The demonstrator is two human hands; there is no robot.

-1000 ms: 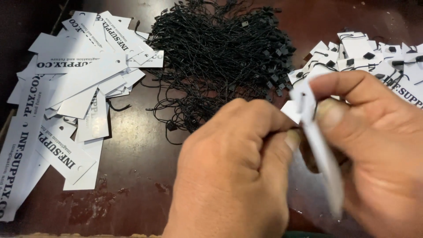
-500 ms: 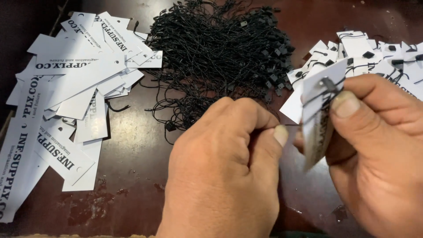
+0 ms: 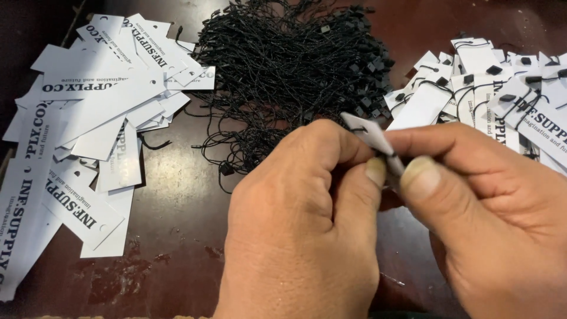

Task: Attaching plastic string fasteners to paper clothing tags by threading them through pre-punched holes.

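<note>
Tags of white card [image 3: 88,136] are lying loose along the left edge of the dark worktop [image 3: 177,195]. Black string loops [image 3: 289,71] are heaping at the far middle. The left hand [image 3: 307,236] is pinching closed against one white tag [image 3: 372,139], the right hand [image 3: 484,218] gripping the same tag, near the front edge. Strung tags [image 3: 490,94] are piling at the far right corner.

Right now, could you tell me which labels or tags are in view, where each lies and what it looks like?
Held tag: small white card pinched between left hand and right hand.
Left pile of tags: long white strips with dark print, scattered loose.
Right pile of tags: white strips with black strings attached.
Black strings: tangled heap at the centre back.
</note>
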